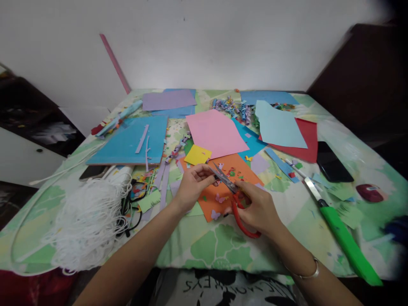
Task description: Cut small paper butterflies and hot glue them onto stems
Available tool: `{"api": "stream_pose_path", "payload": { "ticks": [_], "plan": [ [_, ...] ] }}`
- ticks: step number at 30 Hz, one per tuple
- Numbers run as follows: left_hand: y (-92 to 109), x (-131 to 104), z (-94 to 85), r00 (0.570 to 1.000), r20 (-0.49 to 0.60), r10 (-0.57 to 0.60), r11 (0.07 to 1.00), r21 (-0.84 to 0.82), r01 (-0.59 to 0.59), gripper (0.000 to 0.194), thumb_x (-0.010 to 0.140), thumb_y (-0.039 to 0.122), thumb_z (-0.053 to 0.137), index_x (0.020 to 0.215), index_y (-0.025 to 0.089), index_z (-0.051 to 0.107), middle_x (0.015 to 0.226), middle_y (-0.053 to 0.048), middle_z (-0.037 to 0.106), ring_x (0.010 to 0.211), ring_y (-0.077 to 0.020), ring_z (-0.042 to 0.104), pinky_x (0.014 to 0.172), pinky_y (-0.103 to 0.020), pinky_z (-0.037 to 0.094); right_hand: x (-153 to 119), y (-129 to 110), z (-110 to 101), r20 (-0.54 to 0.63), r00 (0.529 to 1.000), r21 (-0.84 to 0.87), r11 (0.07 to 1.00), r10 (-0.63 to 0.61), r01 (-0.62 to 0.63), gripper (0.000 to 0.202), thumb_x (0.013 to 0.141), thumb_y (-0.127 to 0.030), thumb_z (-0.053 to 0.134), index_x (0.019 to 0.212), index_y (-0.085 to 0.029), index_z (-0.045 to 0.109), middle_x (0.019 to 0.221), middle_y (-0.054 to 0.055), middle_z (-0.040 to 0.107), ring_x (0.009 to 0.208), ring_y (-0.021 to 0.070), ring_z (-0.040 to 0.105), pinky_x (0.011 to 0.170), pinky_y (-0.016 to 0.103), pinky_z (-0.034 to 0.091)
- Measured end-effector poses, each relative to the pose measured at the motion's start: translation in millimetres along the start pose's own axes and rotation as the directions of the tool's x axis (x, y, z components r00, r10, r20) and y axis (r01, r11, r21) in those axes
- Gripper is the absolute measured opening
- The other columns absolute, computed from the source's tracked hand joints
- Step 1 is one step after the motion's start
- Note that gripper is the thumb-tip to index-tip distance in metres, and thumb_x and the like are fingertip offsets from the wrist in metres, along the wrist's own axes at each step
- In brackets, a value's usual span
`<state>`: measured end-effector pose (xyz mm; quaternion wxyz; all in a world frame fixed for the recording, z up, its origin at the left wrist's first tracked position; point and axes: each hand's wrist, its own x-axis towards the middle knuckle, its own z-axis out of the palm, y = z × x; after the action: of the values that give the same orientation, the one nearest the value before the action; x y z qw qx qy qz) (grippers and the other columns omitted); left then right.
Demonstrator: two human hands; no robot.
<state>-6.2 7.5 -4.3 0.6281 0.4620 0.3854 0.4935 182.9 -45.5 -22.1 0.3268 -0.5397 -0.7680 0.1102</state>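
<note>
My right hand grips the red-handled scissors, whose blades are parted and point up and left. Beside the blade tips is my left hand, its fingers pinched together; what they hold is too small to make out. Under both hands lies an orange sheet with small paper butterflies and red and green scraps on it. A yellow paper piece rests just beyond my left fingers, next to a large pink sheet.
Tangled white cord fills the left front. A blue folder lies behind it. At the right are a green-handled cutter, a black phone, a red mouse and a pale blue sheet.
</note>
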Motion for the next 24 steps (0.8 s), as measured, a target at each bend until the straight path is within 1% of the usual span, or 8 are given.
{"api": "stream_pose_path", "payload": {
  "ticks": [7,14,21,24],
  "plan": [
    [0.9,-0.1,1.1,1.000,0.005,-0.006,1.000,0.003,0.006,0.020,0.066,0.022,0.076,0.079,0.013,0.064,0.075,-0.003,0.068,0.065,-0.0114,0.061,0.066,-0.024,0.050,-0.4,1.0,0.8,0.003,1.000,0.001,1.000,-0.006,0.006,0.042,0.068,-0.030,0.066,0.108,-0.021,0.058,0.091,0.006,0.069,0.078,0.0216,0.066,0.065,0.031,0.050],
    [0.8,-0.9,1.4,1.000,0.021,0.002,1.000,-0.005,-0.002,0.017,0.068,0.021,0.074,0.080,0.013,0.065,0.076,-0.003,0.068,0.063,-0.0106,0.061,0.066,-0.024,0.049,-0.3,-0.3,0.5,-0.015,1.000,-0.006,1.000,-0.011,0.011,0.042,0.069,-0.037,0.069,0.106,-0.019,0.059,0.086,0.006,0.069,0.071,0.0199,0.064,0.060,0.030,0.048],
    [-1.4,-0.7,1.5,0.999,0.032,-0.002,1.000,-0.024,0.003,0.015,0.069,0.021,0.073,0.079,0.013,0.065,0.075,-0.003,0.067,0.064,-0.0109,0.061,0.065,-0.024,0.049,-0.5,0.3,1.3,-0.018,1.000,-0.028,0.999,-0.019,0.019,0.042,0.068,-0.030,0.067,0.108,-0.019,0.058,0.089,0.007,0.069,0.075,0.0205,0.065,0.065,0.031,0.049],
    [-1.2,-0.9,2.1,1.000,0.030,-0.007,0.999,-0.037,0.008,0.015,0.069,0.021,0.074,0.079,0.013,0.065,0.074,-0.002,0.067,0.063,-0.0108,0.061,0.064,-0.024,0.049,-0.7,0.8,1.7,-0.019,1.000,-0.017,1.000,-0.024,0.024,0.044,0.068,-0.033,0.068,0.108,-0.018,0.059,0.088,0.007,0.069,0.073,0.0197,0.064,0.063,0.030,0.048]
  ]
}}
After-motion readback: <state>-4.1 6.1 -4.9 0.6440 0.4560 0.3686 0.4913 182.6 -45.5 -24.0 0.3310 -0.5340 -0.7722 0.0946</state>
